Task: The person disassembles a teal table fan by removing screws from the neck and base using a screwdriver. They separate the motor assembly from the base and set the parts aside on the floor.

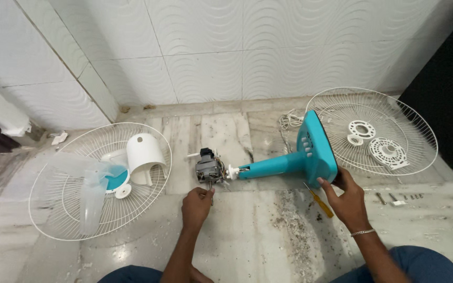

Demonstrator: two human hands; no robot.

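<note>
A teal fan stand lies on its side on the marble floor, its base to the right and its neck pointing left to the bare motor. My left hand pinches the motor's shaft just below the motor. The near edge of the teal base is gripped by my right hand. A yellow-handled screwdriver rests on the floor beside my right hand.
A white wire grille at the left holds clear fan blades and a white motor cover. Another grille at the right holds white plastic rings. Screws lie at right. A white cord sits by the tiled wall.
</note>
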